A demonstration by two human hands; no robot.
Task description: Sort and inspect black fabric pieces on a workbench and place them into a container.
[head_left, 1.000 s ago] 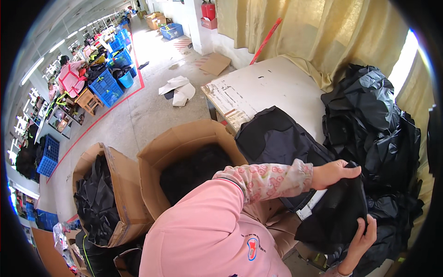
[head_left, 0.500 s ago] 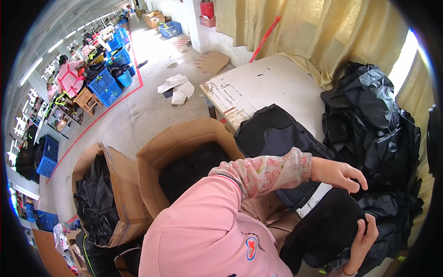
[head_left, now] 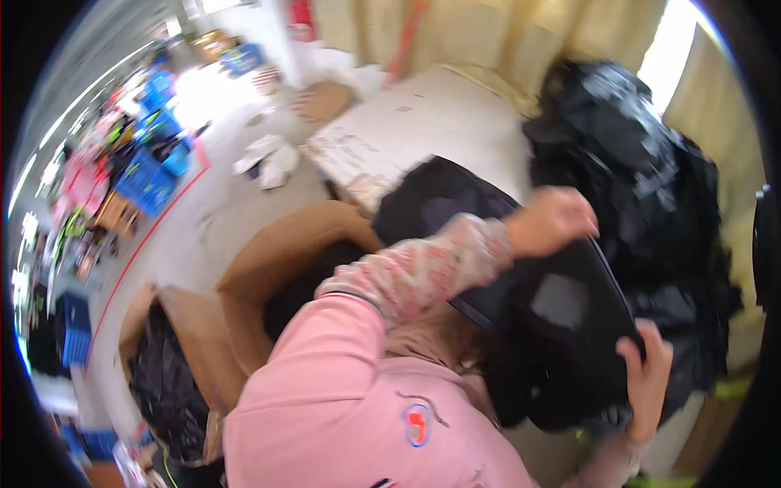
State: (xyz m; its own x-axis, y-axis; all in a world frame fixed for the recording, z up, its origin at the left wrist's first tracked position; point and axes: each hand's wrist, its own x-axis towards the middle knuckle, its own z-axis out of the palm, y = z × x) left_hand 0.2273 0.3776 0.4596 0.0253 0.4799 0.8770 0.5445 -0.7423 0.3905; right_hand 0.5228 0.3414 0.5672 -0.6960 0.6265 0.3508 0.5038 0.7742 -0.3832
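A black fabric piece [head_left: 582,346] with a lighter grey patch spreads over my lap, its right edge slanting down between my hands. At its upper corner my left hand [head_left: 553,221] is closed, the fingers curled at the edge and blurred by motion. Lower down, my right hand [head_left: 648,378] grips the right edge, thumb on one side and fingers on the other. Beyond my left forearm, another dark fabric piece [head_left: 439,191] lies on the white table and runs partly under my sleeve.
Black plastic sheeting [head_left: 626,179] is heaped at the right before a yellow curtain [head_left: 488,32]. The white worn table [head_left: 455,114] stands ahead. Two cardboard boxes, one [head_left: 260,236] holding dark material and another [head_left: 195,333] holding black plastic, stand at my left. Pale scraps [head_left: 268,160] lie on the floor.
My left hand has moved left along with the upper edge, and the fabric piece is spread wider, showing its grey patch. The whole view has shifted and blurred.
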